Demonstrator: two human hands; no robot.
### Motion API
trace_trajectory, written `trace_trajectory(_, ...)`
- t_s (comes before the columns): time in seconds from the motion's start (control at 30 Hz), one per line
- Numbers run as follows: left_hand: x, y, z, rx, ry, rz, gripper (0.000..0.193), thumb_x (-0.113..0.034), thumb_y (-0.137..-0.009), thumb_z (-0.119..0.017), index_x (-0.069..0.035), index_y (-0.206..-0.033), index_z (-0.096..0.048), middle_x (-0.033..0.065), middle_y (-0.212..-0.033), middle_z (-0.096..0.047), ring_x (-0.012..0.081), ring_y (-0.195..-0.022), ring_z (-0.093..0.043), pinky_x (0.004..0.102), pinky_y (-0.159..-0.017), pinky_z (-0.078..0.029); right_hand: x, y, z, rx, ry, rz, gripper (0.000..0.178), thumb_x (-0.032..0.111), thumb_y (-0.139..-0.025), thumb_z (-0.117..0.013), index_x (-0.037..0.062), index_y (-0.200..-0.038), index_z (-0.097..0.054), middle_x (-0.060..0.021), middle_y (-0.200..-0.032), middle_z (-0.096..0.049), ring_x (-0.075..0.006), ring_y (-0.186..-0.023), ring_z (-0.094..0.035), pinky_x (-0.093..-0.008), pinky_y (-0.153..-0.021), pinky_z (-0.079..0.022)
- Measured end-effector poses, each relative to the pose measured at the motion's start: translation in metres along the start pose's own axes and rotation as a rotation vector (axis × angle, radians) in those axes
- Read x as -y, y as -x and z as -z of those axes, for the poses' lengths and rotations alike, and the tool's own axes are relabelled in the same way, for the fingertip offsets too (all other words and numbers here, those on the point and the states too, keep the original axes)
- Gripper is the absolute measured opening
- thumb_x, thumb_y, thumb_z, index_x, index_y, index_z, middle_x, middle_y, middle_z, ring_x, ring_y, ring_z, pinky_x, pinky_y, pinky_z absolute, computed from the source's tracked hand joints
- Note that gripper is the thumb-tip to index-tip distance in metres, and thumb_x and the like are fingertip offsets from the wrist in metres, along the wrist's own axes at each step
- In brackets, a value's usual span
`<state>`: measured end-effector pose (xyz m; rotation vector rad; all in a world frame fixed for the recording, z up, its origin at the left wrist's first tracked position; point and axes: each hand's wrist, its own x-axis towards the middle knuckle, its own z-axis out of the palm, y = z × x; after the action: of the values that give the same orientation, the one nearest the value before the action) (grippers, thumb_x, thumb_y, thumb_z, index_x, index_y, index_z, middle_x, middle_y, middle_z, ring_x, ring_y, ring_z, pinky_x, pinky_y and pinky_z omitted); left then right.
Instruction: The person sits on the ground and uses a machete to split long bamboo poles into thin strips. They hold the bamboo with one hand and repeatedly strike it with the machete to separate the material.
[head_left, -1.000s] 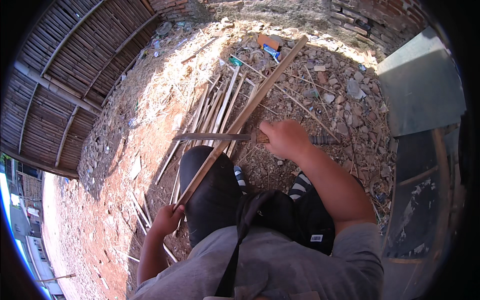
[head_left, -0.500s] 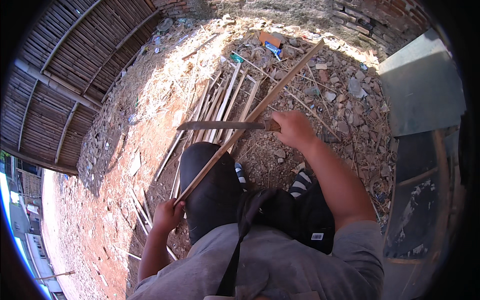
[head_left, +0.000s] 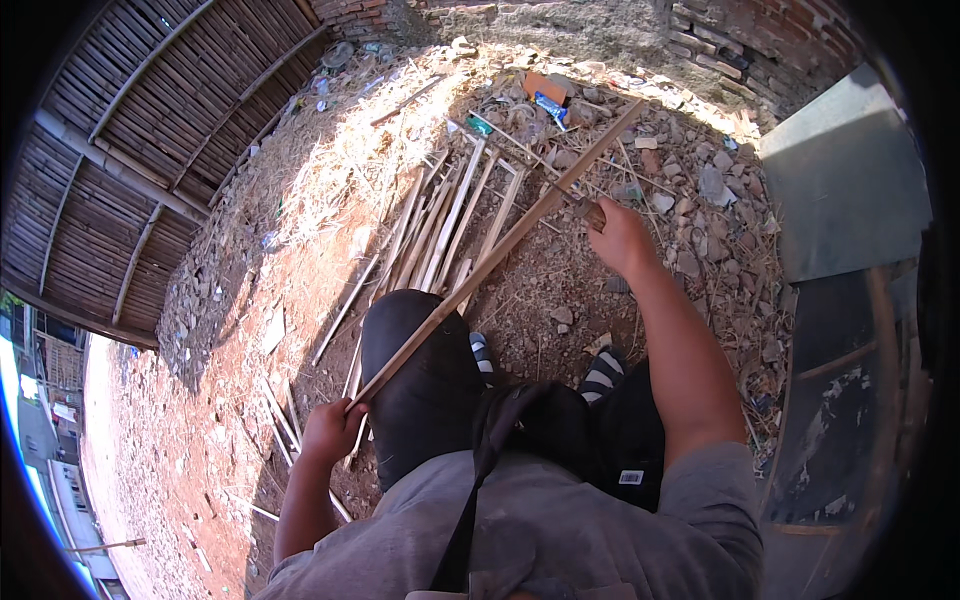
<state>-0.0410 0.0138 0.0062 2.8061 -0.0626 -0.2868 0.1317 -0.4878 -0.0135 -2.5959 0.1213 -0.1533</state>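
Observation:
My left hand [head_left: 332, 430] grips the lower end of a long thin bamboo strip [head_left: 500, 250]. The strip slants up to the right across my left knee [head_left: 415, 370], which is in black trousers. My right hand [head_left: 622, 238] is closed on the wooden handle of a knife [head_left: 585, 210], high up the strip and right beside it. The blade points up and left and lies close along the strip; most of it is hard to make out.
A pile of split bamboo strips [head_left: 450, 215] lies on the dirt in front of my knees. Stones and rubble [head_left: 700, 180] spread to the right. A bamboo fence [head_left: 130, 170] runs along the left, a brick wall [head_left: 740, 40] behind, and a grey panel [head_left: 850, 190] at right.
My right hand has moved up and to the right along the strip with the knife. The blade, which lay crosswise before, now lies nearly along the strip. My left hand stays put.

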Motion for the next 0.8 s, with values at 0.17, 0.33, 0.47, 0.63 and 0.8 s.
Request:
trace_trajectory(0.17,-0.004,0.000,0.007,0.024,-0.012,0.023,0.035,-0.033,-0.095,-0.065,-0.001,-0.081,-0.068,0.0241,-0.069,-0.062,0.0448,-0.070,-0.064,0.0501,-0.063,-0.049,0.001,0.003,0.015,0.042,0.020,-0.088,0.030,0.021,-0.085,-0.070,0.0053,-0.109,-0.060,-0.0169,-0.092,-0.071,-0.0376,-0.090,-0.068,-0.0507,-0.080,-0.054)
trace_trajectory(0.33,0.010,-0.001,0.001,0.039,0.014,0.006,0.033,-0.032,-0.095,-0.066,-0.001,-0.083,-0.068,0.0233,-0.069,-0.063,0.0441,-0.069,-0.064,0.0487,-0.063,-0.049,0.026,0.025,0.012,0.015,0.220,0.595,0.025,0.016,-0.078,-0.075,0.0067,-0.095,-0.060,-0.0148,-0.079,-0.065,-0.0379,-0.081,-0.066,-0.0484,-0.070,-0.052)
trace_trajectory(0.47,0.014,0.002,0.008,0.113,0.048,0.085,0.033,-0.032,-0.097,-0.064,-0.002,-0.087,-0.069,0.0226,-0.067,-0.060,0.0413,-0.065,-0.061,0.0470,-0.062,-0.047,-0.022,0.001,0.020,0.032,-0.001,0.038,0.027,0.020,-0.082,-0.073,0.0074,-0.104,-0.063,-0.0151,-0.085,-0.068,-0.0383,-0.085,-0.067,-0.0493,-0.073,-0.052)
trace_trajectory(0.63,0.011,0.003,0.015,0.163,0.096,0.086,0.035,-0.035,-0.098,-0.062,-0.001,-0.088,-0.067,0.0205,-0.066,-0.059,0.0348,-0.062,-0.059,0.0449,-0.063,-0.046,-0.040,-0.003,0.023,-0.118,-0.059,-0.090,0.028,0.023,-0.084,-0.072,0.0085,-0.106,-0.064,-0.0155,-0.086,-0.069,-0.0387,-0.083,-0.068,-0.0487,-0.074,-0.053)
trace_trajectory(0.8,0.016,-0.001,0.014,0.240,0.143,0.113,0.041,-0.038,-0.100,-0.060,0.000,-0.086,-0.065,0.0178,-0.065,-0.058,0.0261,-0.062,-0.056,0.0433,-0.064,-0.046,0.022,0.013,0.035,0.198,0.255,0.377,0.027,0.019,-0.081,-0.071,0.0083,-0.105,-0.064,-0.0165,-0.089,-0.069,-0.0370,-0.087,-0.068,-0.0506,-0.075,-0.053)
